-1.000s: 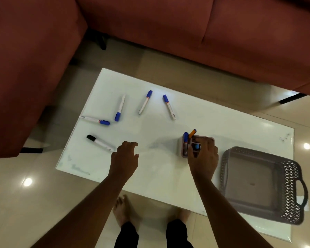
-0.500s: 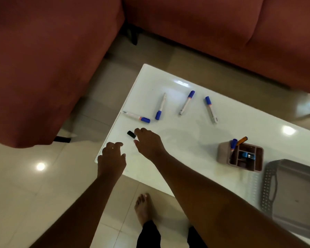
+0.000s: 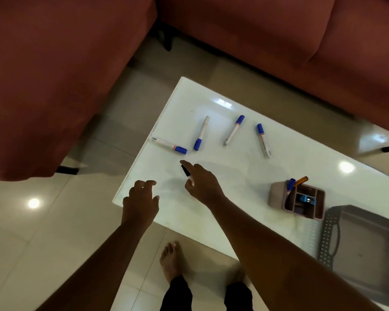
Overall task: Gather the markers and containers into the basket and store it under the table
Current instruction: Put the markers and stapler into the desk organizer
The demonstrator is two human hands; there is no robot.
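Gathering step. Right hand [image 3: 201, 184] closing on black marker [image 3: 185, 170] at desk [image 3: 234, 212] near edge, grip unconfirmed. Left hand [image 3: 140, 202] open, empty. Next, probably: lift, carry to basket [image 3: 364, 248] at right.

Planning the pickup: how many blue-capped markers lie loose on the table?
4, in a row: one near the left edge, then and. A fifth stands in the organizer.
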